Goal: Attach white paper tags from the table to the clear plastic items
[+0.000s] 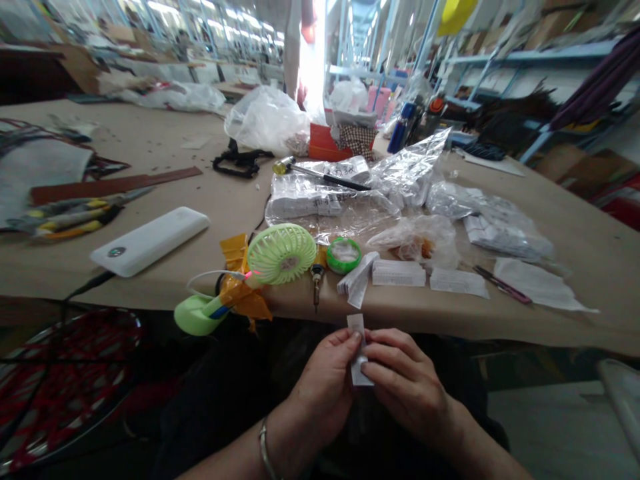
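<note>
Both hands meet below the table [450, 320] edge: left hand [327, 383] and right hand [407, 387] pinch one white tag [358, 347] between them

The white paper strip [357, 352] you are holding is small and narrow, standing roughly upright with its top end poking free above your fingertips. It is pinched between your left hand [326, 385] and your right hand [409, 388], just below the near edge of the table [450, 321].
</note>
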### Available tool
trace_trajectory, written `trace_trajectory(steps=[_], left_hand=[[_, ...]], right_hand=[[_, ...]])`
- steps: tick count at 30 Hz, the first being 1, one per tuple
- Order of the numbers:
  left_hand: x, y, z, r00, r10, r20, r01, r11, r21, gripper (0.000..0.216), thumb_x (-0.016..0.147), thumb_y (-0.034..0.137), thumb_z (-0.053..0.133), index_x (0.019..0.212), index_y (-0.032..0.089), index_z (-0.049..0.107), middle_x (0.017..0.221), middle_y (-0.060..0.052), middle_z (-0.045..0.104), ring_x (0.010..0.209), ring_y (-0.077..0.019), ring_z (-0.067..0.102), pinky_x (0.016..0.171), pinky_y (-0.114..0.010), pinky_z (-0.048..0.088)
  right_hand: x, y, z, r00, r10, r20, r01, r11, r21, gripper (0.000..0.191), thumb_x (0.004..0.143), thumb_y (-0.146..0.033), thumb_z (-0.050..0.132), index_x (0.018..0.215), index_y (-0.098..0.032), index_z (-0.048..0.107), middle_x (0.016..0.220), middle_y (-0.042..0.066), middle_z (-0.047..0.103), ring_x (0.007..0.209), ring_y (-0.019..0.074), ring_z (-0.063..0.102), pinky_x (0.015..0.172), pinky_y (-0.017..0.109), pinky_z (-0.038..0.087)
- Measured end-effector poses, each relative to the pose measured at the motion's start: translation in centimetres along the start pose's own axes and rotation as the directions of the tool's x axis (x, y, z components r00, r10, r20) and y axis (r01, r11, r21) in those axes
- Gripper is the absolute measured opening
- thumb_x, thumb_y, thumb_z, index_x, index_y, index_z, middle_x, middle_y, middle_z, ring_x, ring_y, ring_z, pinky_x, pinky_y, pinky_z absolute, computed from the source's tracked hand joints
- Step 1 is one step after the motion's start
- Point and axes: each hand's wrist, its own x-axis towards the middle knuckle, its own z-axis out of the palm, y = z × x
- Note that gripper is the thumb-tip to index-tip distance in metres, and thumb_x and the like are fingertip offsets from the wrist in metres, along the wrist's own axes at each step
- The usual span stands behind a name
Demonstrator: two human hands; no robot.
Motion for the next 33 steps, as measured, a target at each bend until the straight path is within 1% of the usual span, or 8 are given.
trace_trajectory(steps=[3,6,9,15,18,22,27,33], left_hand=[[0.0,0.0,0.0,0.999,-0.019,-0.047,0.024,0.994,0.108,0.013,0.08,0.019,0.061,0.088,0.008,0.062,0.068,-0.006,0.065,0.056,-0.0115,0.06,0.055,-0.022,0.048],[-0.1,0.0,-0.2,0.997,-0.028,-0.07,0.043,0.974,0.222,0.019,0.081,0.025,0.06,0.093,0.009,0.06,0.067,-0.006,0.066,0.057,-0.0142,0.062,0.056,-0.025,0.049],[-0.1,-0.2,-0.6,0.998,-0.005,-0.068,0.024,0.959,0.282,0.02,0.081,0.025,0.06,0.094,0.01,0.06,0.065,-0.005,0.066,0.056,-0.0135,0.062,0.055,-0.024,0.048],[-0.1,0.1,-0.5,0.991,-0.051,-0.121,0.086,0.947,0.31,0.018,0.082,0.024,0.057,0.09,0.008,0.059,0.068,-0.008,0.067,0.057,-0.0149,0.062,0.055,-0.025,0.049],[-0.1,0.5,0.0,0.987,-0.093,-0.132,0.13,0.945,0.3,0.017,0.082,0.023,0.056,0.089,0.008,0.06,0.07,-0.01,0.068,0.056,-0.0154,0.063,0.056,-0.027,0.05],[-0.1,0.8,0.5,0.982,-0.157,-0.103,0.178,0.952,0.249,0.016,0.081,0.021,0.056,0.086,0.008,0.063,0.071,-0.011,0.068,0.057,-0.0161,0.063,0.058,-0.029,0.051],[0.0,0.7,0.8,0.995,-0.103,-0.014,0.104,0.982,0.161,0.01,0.074,0.012,0.061,0.079,0.006,0.066,0.068,-0.008,0.066,0.054,-0.0121,0.06,0.052,-0.021,0.047],[-0.1,0.4,1.0,0.995,-0.077,-0.055,0.08,0.995,0.057,0.004,0.066,0.009,0.067,0.069,0.007,0.066,0.062,-0.006,0.064,0.053,-0.0092,0.056,0.048,-0.017,0.041]], right_hand=[[0.9,1.8,-0.3,0.988,0.155,-0.016,-0.156,0.974,-0.165,0.037,0.086,-0.023,0.052,0.121,-0.014,0.051,0.112,0.013,0.061,0.115,0.0265,0.049,0.094,0.046,0.047],[2.1,3.8,-0.4,0.93,0.366,-0.019,-0.34,0.841,-0.421,0.053,0.083,-0.038,0.056,0.127,-0.009,0.047,0.123,0.018,0.055,0.116,0.0336,0.046,0.094,0.053,0.042],[2.6,4.6,-0.2,0.898,0.44,0.017,-0.356,0.748,-0.561,0.055,0.079,-0.038,0.061,0.124,-0.009,0.05,0.127,0.018,0.053,0.114,0.0366,0.046,0.092,0.054,0.041],[1.2,5.0,-0.2,0.954,0.295,-0.056,-0.281,0.812,-0.511,0.022,0.084,-0.023,0.056,0.103,-0.015,0.063,0.108,0.01,0.066,0.103,0.0264,0.057,0.09,0.043,0.044],[0.3,5.6,-0.5,0.964,0.231,-0.132,-0.264,0.889,-0.374,0.013,0.085,-0.017,0.055,0.094,-0.018,0.064,0.1,0.006,0.069,0.103,0.0223,0.059,0.091,0.04,0.045],[-0.3,4.6,-0.8,0.956,0.199,-0.217,-0.228,0.966,-0.12,0.016,0.083,-0.01,0.055,0.092,-0.021,0.063,0.096,0.005,0.069,0.104,0.02,0.059,0.09,0.039,0.048],[-0.5,1.4,-0.2,0.997,0.021,-0.068,-0.019,0.999,0.03,0.012,0.082,-0.013,0.059,0.09,-0.021,0.064,0.095,0.004,0.069,0.105,0.0205,0.058,0.091,0.041,0.048],[-0.9,0.3,0.6,1.0,-0.006,0.025,0.006,1.0,-0.008,0.012,0.084,-0.012,0.056,0.089,-0.019,0.065,0.093,0.004,0.069,0.103,0.0188,0.058,0.093,0.038,0.046]])
